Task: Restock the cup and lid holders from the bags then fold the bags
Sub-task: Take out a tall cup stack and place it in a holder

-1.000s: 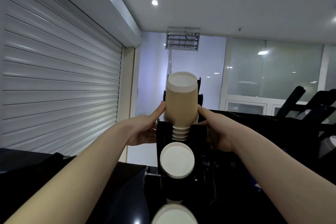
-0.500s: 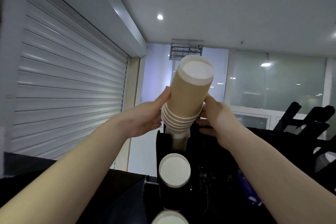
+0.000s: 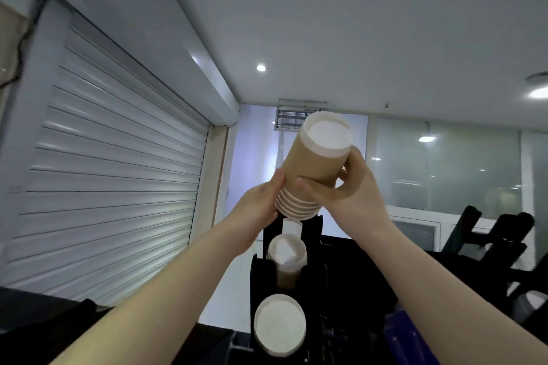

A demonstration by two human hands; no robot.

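Nearest, the cup holder is showing white cup bases; above its top, left hand and right hand are clamping fingers round the tilted cup stack. It's likely light, crushable; grip the nested rims.

Dim, bluish room; ceiling spots glare, their sheen streaks the shutter; the counter sits in shadow; edges bend, slightly soft.

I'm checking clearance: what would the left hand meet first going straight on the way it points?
Likely the tilted stack of brown paper cups, whose white rims the left hand holds; nothing lies between.
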